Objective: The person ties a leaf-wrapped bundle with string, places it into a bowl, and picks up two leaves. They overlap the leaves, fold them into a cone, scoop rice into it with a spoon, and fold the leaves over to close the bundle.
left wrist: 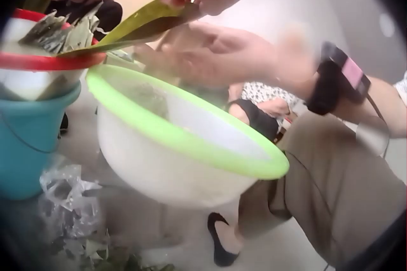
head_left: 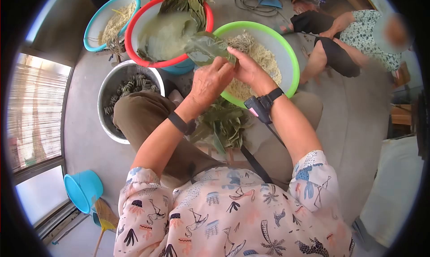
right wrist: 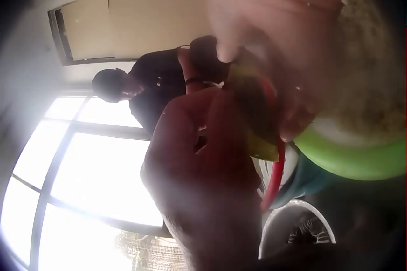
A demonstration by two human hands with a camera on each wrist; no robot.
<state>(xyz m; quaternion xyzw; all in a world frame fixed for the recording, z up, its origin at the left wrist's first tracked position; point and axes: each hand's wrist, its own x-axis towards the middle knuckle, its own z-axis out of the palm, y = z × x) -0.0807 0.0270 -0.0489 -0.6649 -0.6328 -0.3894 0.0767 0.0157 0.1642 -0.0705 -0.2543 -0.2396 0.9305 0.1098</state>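
Note:
A broad green leaf [head_left: 204, 49] is stretched between my two hands over the green-rimmed basin [head_left: 293, 62]. My left hand [head_left: 211, 81] pinches it with bent fingers, seen from above in the left wrist view, where the leaf [left wrist: 143, 23] hangs folded lengthwise. With its thumb along the leaf's edge, my right hand [head_left: 251, 71] holds the near end; its other fingers are partly hidden. Pale grain [head_left: 264, 60] fills much of the basin, and a bundle of strings [head_left: 242, 43] lies on top. In the right wrist view both hands are dark and blurred around the leaf.
Left of the basin, a red-rimmed basin [head_left: 130, 37] of cloudy water and leaves sits on a blue bucket [left wrist: 25, 150]. A metal pot [head_left: 104, 102] contains tied bundles. Loose leaves [head_left: 226, 129] lie between my knees. Another person [head_left: 371, 40] sits at right.

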